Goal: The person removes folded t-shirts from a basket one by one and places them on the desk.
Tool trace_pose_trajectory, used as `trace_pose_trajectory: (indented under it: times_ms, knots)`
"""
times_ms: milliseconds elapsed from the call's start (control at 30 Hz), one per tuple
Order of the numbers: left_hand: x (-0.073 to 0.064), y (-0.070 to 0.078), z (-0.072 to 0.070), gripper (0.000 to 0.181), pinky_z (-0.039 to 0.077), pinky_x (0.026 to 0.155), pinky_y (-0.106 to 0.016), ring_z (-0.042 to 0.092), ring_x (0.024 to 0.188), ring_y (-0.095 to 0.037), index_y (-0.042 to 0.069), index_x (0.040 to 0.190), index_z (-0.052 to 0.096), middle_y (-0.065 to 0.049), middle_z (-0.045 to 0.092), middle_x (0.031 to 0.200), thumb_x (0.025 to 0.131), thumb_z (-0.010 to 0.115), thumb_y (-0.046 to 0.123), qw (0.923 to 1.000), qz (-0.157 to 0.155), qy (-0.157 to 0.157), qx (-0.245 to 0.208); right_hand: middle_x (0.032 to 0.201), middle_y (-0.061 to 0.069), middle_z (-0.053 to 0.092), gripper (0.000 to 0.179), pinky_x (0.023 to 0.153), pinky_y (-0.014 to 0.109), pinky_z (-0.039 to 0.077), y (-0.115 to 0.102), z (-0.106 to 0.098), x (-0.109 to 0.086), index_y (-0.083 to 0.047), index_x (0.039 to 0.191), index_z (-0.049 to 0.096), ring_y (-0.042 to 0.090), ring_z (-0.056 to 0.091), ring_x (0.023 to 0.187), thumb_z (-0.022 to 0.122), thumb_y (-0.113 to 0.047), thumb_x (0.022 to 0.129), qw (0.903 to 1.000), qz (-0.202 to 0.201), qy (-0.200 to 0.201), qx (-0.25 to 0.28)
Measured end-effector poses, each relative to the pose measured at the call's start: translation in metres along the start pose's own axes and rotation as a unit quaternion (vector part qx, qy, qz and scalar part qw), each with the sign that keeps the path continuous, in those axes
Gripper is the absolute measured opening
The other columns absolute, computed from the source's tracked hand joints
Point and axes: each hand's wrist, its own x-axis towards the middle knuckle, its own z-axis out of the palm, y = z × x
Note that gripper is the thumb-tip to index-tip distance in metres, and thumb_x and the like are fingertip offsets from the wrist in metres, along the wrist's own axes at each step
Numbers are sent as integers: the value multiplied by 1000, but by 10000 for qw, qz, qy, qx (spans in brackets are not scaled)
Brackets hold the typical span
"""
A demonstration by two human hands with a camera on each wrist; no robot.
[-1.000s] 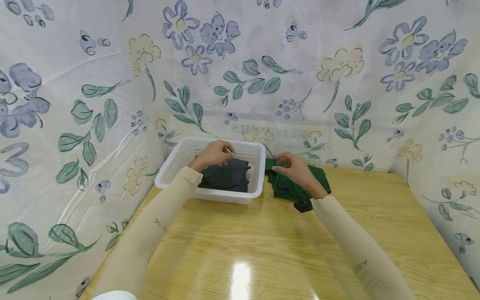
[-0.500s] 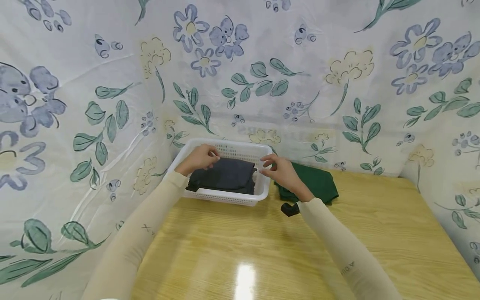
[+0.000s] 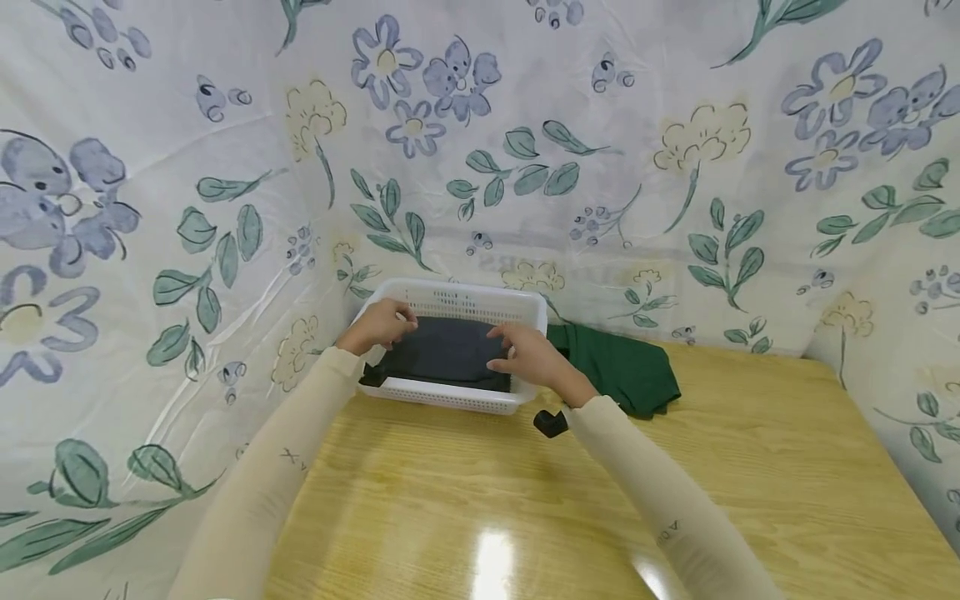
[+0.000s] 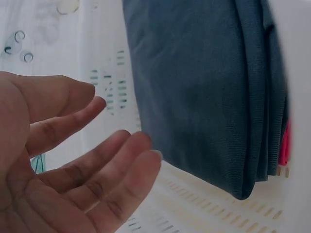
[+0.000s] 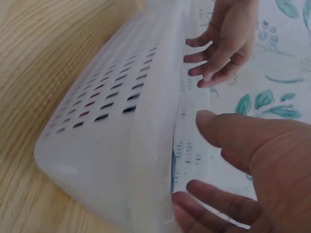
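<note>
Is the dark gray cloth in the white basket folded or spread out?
Folded. The dark gray cloth lies as a compact stack in the white basket, and the left wrist view shows layered edges along one side.

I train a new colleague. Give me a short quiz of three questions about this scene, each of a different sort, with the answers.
1. True or false: the dark grey folded cloth lies inside the white basket.
2. Which thing lies on the wooden table to the right of the basket? A) a red towel B) a green cloth C) a blue cup
3. Fill in: the left hand and the right hand are both over the ____.

Key
1. True.
2. B.
3. Basket. Both hands have relaxed fingers and grip nothing.
</note>
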Motion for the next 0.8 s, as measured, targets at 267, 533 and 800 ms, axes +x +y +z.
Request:
trace_pose_trajectory:
  times_ms: [267, 533, 800]
  knots:
    - [6, -3, -1, 24, 59, 75, -47, 57, 83, -27, -4, 121, 65, -18, 59, 104, 106, 56, 14, 9995, -158, -251, -133, 138, 15, 62, 55, 93, 43, 53, -7, 9, 8, -4, 147, 52, 29, 63, 116, 72, -24, 99, 9968, 414, -201, -652]
    - [9, -9, -2, 33, 56, 83, -48, 53, 85, -23, -5, 131, 59, -14, 57, 105, 106, 55, 17, 9965, -460, -702, 44, 132, 14, 66, 60, 96, 41, 52, -13, 22, 17, -5, 151, 47, 30, 62, 119, 69, -30, 101, 9867, 925, -453, -1260]
    - [18, -16, -1, 40, 41, 57, -29, 32, 56, -11, -4, 140, 53, -16, 53, 117, 107, 55, 19, 9875, -829, -1330, -147, 141, 21, 56, 60, 96, 42, 53, -18, 27, 22, -4, 154, 43, 32, 58, 126, 65, -30, 104, 9766, 1570, -304, -1438]
